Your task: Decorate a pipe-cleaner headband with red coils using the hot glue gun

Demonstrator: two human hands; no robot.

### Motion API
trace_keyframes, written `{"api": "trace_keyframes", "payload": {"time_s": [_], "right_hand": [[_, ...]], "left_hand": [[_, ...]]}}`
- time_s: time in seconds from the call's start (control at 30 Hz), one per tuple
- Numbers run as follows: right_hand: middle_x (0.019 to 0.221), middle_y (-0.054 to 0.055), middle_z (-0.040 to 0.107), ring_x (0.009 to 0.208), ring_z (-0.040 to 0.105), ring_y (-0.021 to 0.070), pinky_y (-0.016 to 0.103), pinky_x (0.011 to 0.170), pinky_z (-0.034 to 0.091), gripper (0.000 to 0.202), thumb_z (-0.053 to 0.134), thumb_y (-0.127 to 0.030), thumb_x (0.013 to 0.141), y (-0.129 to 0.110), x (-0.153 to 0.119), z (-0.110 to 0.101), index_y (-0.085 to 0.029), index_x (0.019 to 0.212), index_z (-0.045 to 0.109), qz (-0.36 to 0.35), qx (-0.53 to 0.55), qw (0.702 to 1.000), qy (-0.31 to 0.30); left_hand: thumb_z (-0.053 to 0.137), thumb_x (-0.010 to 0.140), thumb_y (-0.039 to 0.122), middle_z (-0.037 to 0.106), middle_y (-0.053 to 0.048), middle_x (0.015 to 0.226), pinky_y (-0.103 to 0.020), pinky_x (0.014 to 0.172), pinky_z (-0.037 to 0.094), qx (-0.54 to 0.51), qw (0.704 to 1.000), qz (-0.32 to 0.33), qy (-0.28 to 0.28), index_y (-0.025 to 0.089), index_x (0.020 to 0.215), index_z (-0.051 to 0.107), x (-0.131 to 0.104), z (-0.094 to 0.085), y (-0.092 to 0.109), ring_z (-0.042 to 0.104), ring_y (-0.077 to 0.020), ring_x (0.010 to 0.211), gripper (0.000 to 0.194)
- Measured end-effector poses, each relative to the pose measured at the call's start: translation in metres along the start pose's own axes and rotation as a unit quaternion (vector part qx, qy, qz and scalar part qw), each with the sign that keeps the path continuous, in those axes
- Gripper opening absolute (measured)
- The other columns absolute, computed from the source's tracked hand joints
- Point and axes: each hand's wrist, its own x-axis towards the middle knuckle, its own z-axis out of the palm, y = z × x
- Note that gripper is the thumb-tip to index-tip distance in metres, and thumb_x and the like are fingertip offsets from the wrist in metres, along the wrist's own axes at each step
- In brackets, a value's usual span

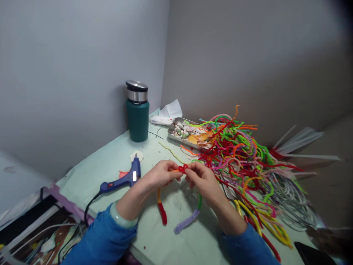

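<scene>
Between my two hands, near the table's middle, is a small red pipe cleaner bow-like shape (pixel 183 169). My left hand (pixel 165 172) pinches its left side, where a bit of orange pipe cleaner also shows. From the right, the thumb and fingers of my right hand (pixel 200 176) are closed on the red loops. Below my left hand hangs an orange-yellow strand ending in a thick, red coiled piece (pixel 162 213). A green strand ending in a lilac coiled piece (pixel 186 221) curves down below my right hand. Whether these strands join the red shape is hidden by my fingers.
A blue glue gun (pixel 121 182) lies left of my hands, its nozzle over a white pad. Behind stand a green bottle (pixel 138 119) and a metal tray (pixel 180 140) of small pieces. A heap of colourful pipe cleaners (pixel 237 151) and grey strands (pixel 288 197) spread at right.
</scene>
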Motion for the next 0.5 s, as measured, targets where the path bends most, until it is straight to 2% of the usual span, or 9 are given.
{"api": "trace_keyframes", "payload": {"time_s": [0.2,0.33,0.5], "right_hand": [[0.062,-0.002,0.055,0.054,0.049,0.0121,0.022,0.046,0.040,0.019,0.057,-0.038,0.075,0.0026,-0.0012,0.0011,-0.019,0.074,0.054,-0.016,-0.044,0.999,0.013],[0.067,-0.001,0.057,0.059,0.052,0.0127,0.022,0.050,0.041,0.016,0.056,-0.035,0.077,0.0045,-0.0022,0.0010,-0.019,0.075,0.055,-0.048,-0.080,0.995,0.025],[0.065,-0.002,0.054,0.058,0.052,0.0126,0.022,0.047,0.041,0.020,0.057,-0.039,0.077,-0.0039,-0.0032,-0.0014,-0.019,0.078,0.056,-0.015,-0.033,0.999,-0.019]], "left_hand": [[0.068,0.064,0.028,0.046,0.007,0.049,-0.020,0.040,0.020,-0.026,1.000,-0.017,-0.001,0.014,0.075,0.056,-0.0004,0.0011,0.0009,0.031,-0.0038,0.038,0.021],[0.066,0.068,0.038,0.048,0.005,0.051,-0.021,0.039,0.018,-0.027,1.000,-0.005,-0.011,0.013,0.073,0.057,-0.0002,0.0002,0.0001,0.029,-0.0035,0.038,0.027],[0.062,0.070,0.047,0.045,0.004,0.051,-0.022,0.040,0.014,-0.018,1.000,-0.004,0.004,0.014,0.068,0.055,0.0025,-0.0015,-0.0030,0.026,-0.0038,0.038,0.034]]}}
